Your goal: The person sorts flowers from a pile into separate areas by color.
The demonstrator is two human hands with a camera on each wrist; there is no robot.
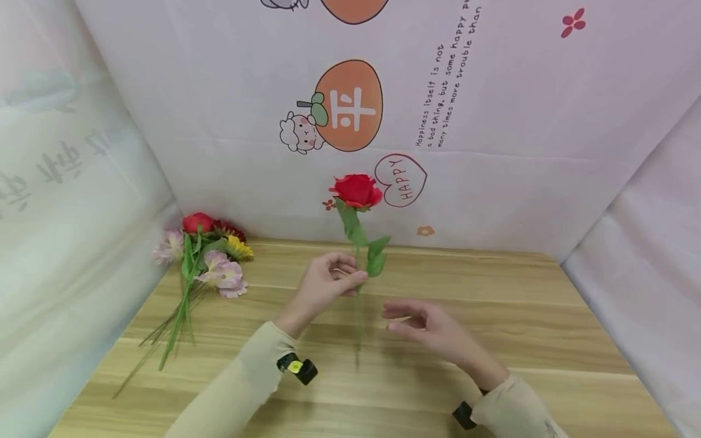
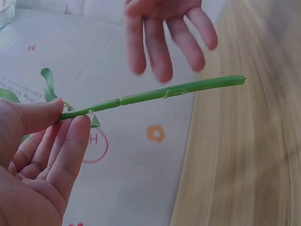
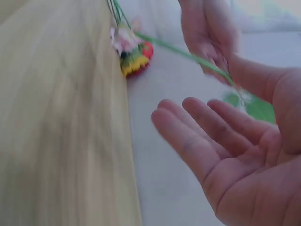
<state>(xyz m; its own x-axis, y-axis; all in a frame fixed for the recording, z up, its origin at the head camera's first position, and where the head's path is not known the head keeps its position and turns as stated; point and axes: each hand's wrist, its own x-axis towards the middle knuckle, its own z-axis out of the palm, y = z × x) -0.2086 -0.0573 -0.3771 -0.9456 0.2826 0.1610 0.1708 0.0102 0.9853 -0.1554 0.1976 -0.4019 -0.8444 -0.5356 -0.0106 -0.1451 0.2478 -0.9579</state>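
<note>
A red rose [image 1: 357, 191] with green leaves stands upright above the table, its stem pinched between thumb and fingers of my left hand [image 1: 331, 280]. In the left wrist view the bare lower part of the green stem [image 2: 183, 89] sticks out past the left fingertips. To the right of the stem, apart from it, my right hand [image 1: 432, 331] hovers with loosely bent fingers and nothing in them. The right wrist view has those fingers [image 3: 188, 141] spread, palm showing, beside the blurred stem.
On the wooden table [image 1: 493, 304], at the left, lies a loose bunch of flowers [image 1: 219, 267] in red, yellow and pale pink, stems toward the front. A printed white cloth [image 1: 246, 121] rises behind the table, and white cloth walls flank both sides.
</note>
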